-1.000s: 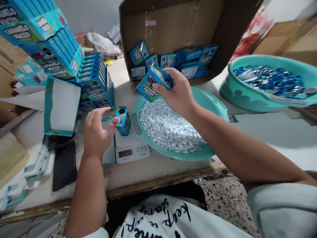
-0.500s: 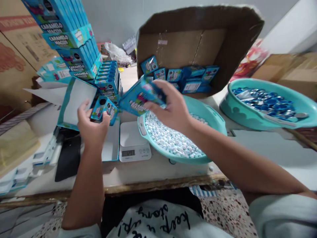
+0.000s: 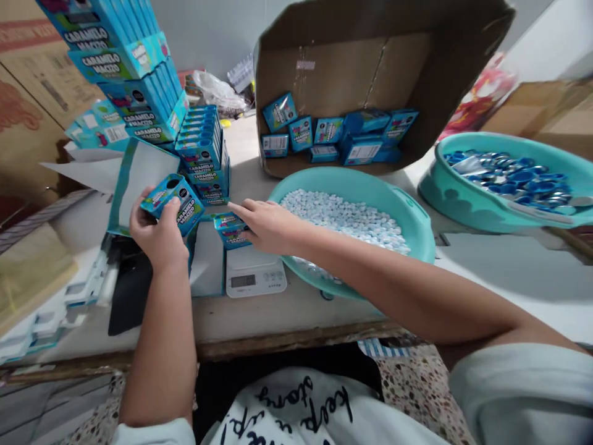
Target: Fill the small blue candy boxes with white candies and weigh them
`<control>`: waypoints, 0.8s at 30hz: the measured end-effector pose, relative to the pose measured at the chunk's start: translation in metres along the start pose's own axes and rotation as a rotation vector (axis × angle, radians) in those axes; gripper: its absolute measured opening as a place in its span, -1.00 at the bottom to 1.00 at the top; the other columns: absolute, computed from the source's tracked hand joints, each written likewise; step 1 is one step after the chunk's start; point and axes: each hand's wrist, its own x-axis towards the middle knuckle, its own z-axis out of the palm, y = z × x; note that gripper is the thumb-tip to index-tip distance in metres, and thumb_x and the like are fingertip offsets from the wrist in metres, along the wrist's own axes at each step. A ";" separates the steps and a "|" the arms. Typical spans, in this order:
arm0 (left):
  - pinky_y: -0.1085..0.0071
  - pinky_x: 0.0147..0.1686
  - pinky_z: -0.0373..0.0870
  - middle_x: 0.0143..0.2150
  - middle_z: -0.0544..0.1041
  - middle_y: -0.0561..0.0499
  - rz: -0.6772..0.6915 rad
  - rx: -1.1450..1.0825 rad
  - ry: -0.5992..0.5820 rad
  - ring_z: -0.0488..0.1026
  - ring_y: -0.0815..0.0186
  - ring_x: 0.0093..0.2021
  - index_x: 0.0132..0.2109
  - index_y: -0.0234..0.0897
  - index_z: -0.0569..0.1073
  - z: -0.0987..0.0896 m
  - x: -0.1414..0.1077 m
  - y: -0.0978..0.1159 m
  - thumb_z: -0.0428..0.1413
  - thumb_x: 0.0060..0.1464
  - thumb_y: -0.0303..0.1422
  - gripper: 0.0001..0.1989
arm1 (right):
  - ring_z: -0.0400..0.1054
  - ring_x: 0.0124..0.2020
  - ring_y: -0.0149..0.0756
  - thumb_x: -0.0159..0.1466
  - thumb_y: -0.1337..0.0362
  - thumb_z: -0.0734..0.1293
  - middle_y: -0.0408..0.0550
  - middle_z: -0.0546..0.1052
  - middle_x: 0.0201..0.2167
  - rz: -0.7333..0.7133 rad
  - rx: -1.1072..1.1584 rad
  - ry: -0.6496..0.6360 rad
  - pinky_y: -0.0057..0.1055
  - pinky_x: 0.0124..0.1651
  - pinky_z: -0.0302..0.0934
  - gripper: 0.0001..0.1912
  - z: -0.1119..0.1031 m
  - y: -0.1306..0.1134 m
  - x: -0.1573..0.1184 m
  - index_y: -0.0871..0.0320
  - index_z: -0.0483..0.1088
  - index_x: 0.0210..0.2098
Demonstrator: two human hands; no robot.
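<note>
My left hand (image 3: pixel 160 228) grips a blue candy box (image 3: pixel 178 201) with its flap raised, in front of an open display box (image 3: pixel 143 170). My right hand (image 3: pixel 266 225) has its fingers on a second blue box (image 3: pixel 230 230), which sits over the white kitchen scale (image 3: pixel 257 276). Part of the scale's plate is hidden under that box. Right beside the scale, a turquoise basin (image 3: pixel 419 235) holds white candies (image 3: pixel 347 216), and my right forearm crosses above it.
Stacked blue boxes (image 3: pixel 152 99) rise at the back left. A large cardboard carton (image 3: pixel 343 74) with blue boxes stands behind the basin. Another turquoise basin (image 3: pixel 467 201) with blue wrapped pieces is at the right. A black flat object (image 3: pixel 130 296) lies at left.
My right hand has come down and left to the scale with its box. My left hand has shifted slightly left, its box tilted. The scale display reads differently.
</note>
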 end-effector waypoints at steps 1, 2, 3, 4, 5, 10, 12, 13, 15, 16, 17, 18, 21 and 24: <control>0.22 0.03 0.57 0.01 0.53 -0.13 0.016 -0.007 -0.008 0.52 0.26 -0.06 0.06 -0.37 0.39 0.000 -0.001 0.000 0.22 -0.04 -0.36 -0.51 | 0.33 0.19 0.10 0.43 0.22 0.25 0.30 0.32 0.28 -0.007 0.012 0.020 -0.02 0.19 0.26 -0.31 0.001 0.002 -0.001 0.31 0.03 0.47; 0.23 0.04 0.56 0.02 0.53 -0.14 0.043 -0.021 -0.012 0.52 0.26 -0.04 0.07 -0.38 0.38 0.001 -0.002 0.000 0.22 -0.02 -0.33 -0.51 | 0.30 0.22 0.11 0.43 0.21 0.26 0.31 0.27 0.32 -0.009 0.030 0.044 -0.01 0.21 0.25 -0.28 0.001 0.003 -0.002 0.31 0.00 0.47; 0.24 0.05 0.55 0.01 0.52 -0.14 0.078 -0.038 -0.015 0.51 0.27 -0.04 0.07 -0.39 0.38 0.001 -0.003 0.000 0.21 0.01 -0.30 -0.52 | 0.28 0.24 0.12 0.42 0.19 0.26 0.32 0.24 0.35 -0.006 0.050 0.066 -0.01 0.21 0.26 -0.28 -0.001 0.005 -0.003 0.31 0.00 0.47; 0.26 0.04 0.54 -0.01 0.52 -0.13 0.118 -0.051 -0.016 0.51 0.28 -0.06 0.07 -0.39 0.38 0.001 -0.004 0.000 0.20 0.05 -0.27 -0.54 | 0.28 0.23 0.11 0.43 0.18 0.25 0.31 0.23 0.35 0.004 0.070 0.084 -0.03 0.19 0.28 -0.30 -0.004 0.007 -0.004 0.30 0.03 0.46; 0.29 0.02 0.54 -0.05 0.51 -0.12 0.158 -0.054 -0.018 0.50 0.31 -0.10 0.06 -0.39 0.38 0.000 -0.006 0.000 0.18 0.09 -0.23 -0.55 | 0.28 0.22 0.10 0.44 0.18 0.24 0.30 0.24 0.34 0.015 0.086 0.093 -0.05 0.16 0.30 -0.35 -0.009 0.010 -0.006 0.29 0.09 0.44; 0.41 -0.06 0.48 -0.13 0.41 -0.04 0.316 0.058 -0.037 0.40 0.40 -0.21 0.05 -0.34 0.33 -0.002 -0.012 0.005 0.07 0.24 -0.11 -0.60 | 0.37 0.03 -0.08 0.46 0.21 0.24 0.18 0.42 0.14 0.125 0.070 0.009 -0.25 -0.03 0.28 -0.65 -0.037 0.024 -0.015 0.25 0.44 0.13; 0.44 -0.08 0.46 -0.15 0.37 -0.03 0.347 0.074 -0.036 0.38 0.40 -0.22 0.04 -0.34 0.31 -0.002 -0.012 0.006 0.04 0.27 -0.11 -0.61 | 0.38 -0.09 -0.18 0.47 0.23 0.23 0.15 0.49 0.02 0.188 0.049 -0.020 -0.32 -0.13 0.22 -0.70 -0.046 0.032 -0.017 0.28 0.51 0.00; 0.45 -0.10 0.45 -0.17 0.36 -0.02 0.351 0.070 -0.033 0.36 0.41 -0.23 0.04 -0.34 0.29 -0.001 -0.011 0.006 0.03 0.28 -0.13 -0.64 | 0.38 -0.14 -0.22 0.47 0.24 0.24 0.13 0.52 -0.05 0.221 0.042 -0.024 -0.34 -0.18 0.18 -0.72 -0.050 0.036 -0.019 0.29 0.52 -0.06; 0.48 -0.13 0.43 -0.21 0.32 0.01 0.344 0.054 -0.010 0.33 0.43 -0.26 0.03 -0.33 0.26 0.000 -0.009 0.004 -0.02 0.30 -0.19 -0.69 | 0.37 -0.22 -0.26 0.44 0.27 0.27 0.09 0.55 -0.15 0.287 0.036 -0.040 -0.35 -0.26 0.11 -0.75 -0.055 0.046 -0.022 0.29 0.54 -0.12; 0.49 -0.14 0.42 -0.22 0.30 0.02 0.341 0.049 0.010 0.32 0.43 -0.27 0.03 -0.33 0.26 0.000 -0.008 0.002 -0.04 0.31 -0.21 -0.71 | 0.37 -0.24 -0.27 0.42 0.27 0.30 0.07 0.56 -0.16 0.320 0.034 -0.063 -0.35 -0.28 0.09 -0.78 -0.056 0.050 -0.023 0.27 0.54 -0.10; 0.50 -0.15 0.40 -0.23 0.29 0.03 0.343 0.048 0.027 0.30 0.44 -0.28 0.02 -0.34 0.27 0.000 -0.006 0.000 -0.04 0.30 -0.22 -0.71 | 0.38 -0.24 -0.27 0.39 0.27 0.34 0.05 0.57 -0.13 0.349 0.026 -0.109 -0.35 -0.30 0.08 -0.78 -0.057 0.054 -0.025 0.25 0.54 -0.05; 0.50 -0.15 0.39 -0.23 0.28 0.04 0.344 0.042 0.043 0.28 0.44 -0.28 0.01 -0.34 0.29 0.000 -0.004 -0.001 -0.03 0.29 -0.20 -0.70 | 0.40 -0.23 -0.26 0.37 0.25 0.38 0.03 0.57 -0.08 0.367 0.013 -0.172 -0.35 -0.30 0.09 -0.73 -0.057 0.056 -0.026 0.20 0.53 0.02; 0.45 -0.10 0.39 -0.25 0.26 0.06 0.354 -0.007 0.045 0.25 0.43 -0.28 -0.01 -0.36 0.32 0.001 -0.001 -0.005 0.04 0.24 -0.11 -0.61 | 0.45 -0.16 -0.18 0.29 0.14 0.48 -0.06 0.55 0.07 0.381 -0.034 -0.338 -0.34 -0.31 0.12 -0.54 -0.057 0.058 -0.029 0.04 0.48 0.16; 0.42 -0.11 0.40 -0.27 0.27 0.06 0.377 -0.001 0.065 0.27 0.41 -0.29 -0.05 -0.35 0.33 0.002 -0.001 -0.008 0.04 0.21 -0.05 -0.59 | 0.47 -0.20 -0.18 0.23 0.08 0.52 -0.08 0.55 0.07 0.381 -0.075 -0.381 -0.35 -0.35 0.14 -0.49 -0.056 0.053 -0.028 -0.01 0.49 0.16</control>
